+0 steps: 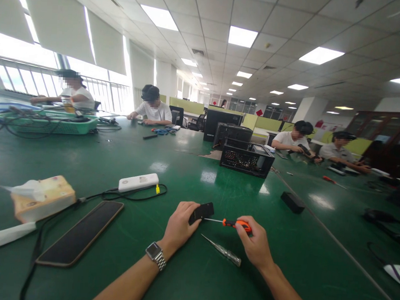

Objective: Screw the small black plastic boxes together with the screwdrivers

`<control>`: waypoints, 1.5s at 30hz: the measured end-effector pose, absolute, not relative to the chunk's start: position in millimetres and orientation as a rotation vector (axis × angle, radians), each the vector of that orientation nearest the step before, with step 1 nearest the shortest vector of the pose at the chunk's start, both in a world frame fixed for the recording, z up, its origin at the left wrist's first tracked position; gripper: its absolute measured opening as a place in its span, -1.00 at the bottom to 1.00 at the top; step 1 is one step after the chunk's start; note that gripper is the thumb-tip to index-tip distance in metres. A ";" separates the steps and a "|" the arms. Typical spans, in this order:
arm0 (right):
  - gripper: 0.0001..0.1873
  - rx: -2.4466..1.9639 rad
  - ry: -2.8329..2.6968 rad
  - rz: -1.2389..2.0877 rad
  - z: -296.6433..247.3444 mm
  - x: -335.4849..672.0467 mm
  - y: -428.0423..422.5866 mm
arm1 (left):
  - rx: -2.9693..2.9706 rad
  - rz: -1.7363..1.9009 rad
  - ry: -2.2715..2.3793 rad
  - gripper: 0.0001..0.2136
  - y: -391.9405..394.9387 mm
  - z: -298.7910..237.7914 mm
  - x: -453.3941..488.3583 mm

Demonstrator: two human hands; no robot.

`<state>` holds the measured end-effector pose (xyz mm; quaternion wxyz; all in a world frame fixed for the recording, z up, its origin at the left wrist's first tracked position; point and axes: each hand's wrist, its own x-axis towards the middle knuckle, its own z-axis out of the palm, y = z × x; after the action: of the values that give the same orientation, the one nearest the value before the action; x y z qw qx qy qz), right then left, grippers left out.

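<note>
Your right hand [256, 243] pinches the handle of an orange-and-black screwdriver [229, 223]; your left hand [180, 224] grips a small black piece [206, 210], below centre in the frame, the driver's tip at its edge. Pushing off-axis could slip the tip toward your left thumb. At middle left, a green basket [60, 127] holds tangled cables [31, 115]; lower left, a tissue pack [50, 202] shows one tissue [27, 188] poking out.

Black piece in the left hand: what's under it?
Green tabletop shows around the black piece; whatever lies directly beneath it is covered by the piece and the left hand.
</note>
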<state>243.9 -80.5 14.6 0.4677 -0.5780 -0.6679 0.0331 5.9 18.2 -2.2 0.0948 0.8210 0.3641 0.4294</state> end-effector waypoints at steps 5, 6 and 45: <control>-0.80 -1.412 -1.692 0.023 15.6 240.3 -81.9 | 2.437 1.261 1.085 -0.68 17.8 -1.2 5.3; -0.81 -1.408 -1.700 -0.004 16.1 239.6 -82.3 | 2.435 1.258 1.090 -0.68 17.7 -1.0 5.3; -0.78 -1.421 -1.696 0.002 17.9 241.9 -82.6 | 2.406 1.255 1.117 -0.68 16.3 0.7 5.0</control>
<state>241.9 -82.6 17.9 0.4478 -0.5743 -0.6853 0.0007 5.0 16.3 0.7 0.1031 0.8155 0.3787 0.4254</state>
